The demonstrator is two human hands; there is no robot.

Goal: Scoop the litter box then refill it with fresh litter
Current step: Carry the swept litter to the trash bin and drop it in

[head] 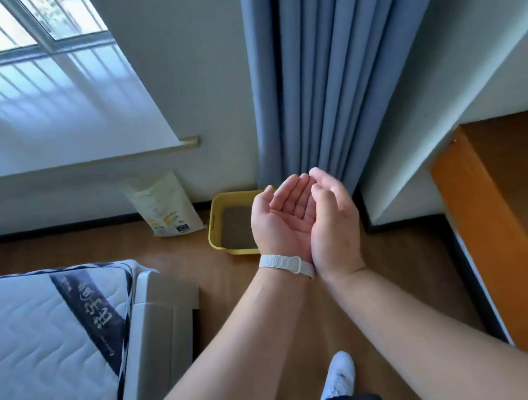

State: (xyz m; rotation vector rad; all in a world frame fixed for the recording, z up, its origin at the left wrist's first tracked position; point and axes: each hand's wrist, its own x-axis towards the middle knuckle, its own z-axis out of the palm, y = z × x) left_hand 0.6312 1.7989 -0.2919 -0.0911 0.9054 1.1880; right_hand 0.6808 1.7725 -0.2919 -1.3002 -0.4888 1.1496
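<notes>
Both hands are up in front, palms up and pressed side by side into a little cup — left hand (280, 217) with a white wristband (285, 262), right hand (333, 221) next to it, fingers loose and nothing held in either. The yellow litter box (216, 215) sits on the wood floor (225, 271) in the corner by the blue curtain (324, 76), with the litter bag (165, 205) leaning on the wall just beside it. Looks to me like nothing's started, so the job now is getting over there and finding a scoop; I'd crouch close and square to the box before digging in, so clumps don't get flung on the floor. Thing is, I can't spot a scoop or a waste bin anywhere — the hands cover the right half of the box, and the bag's print is too small to read.
</notes>
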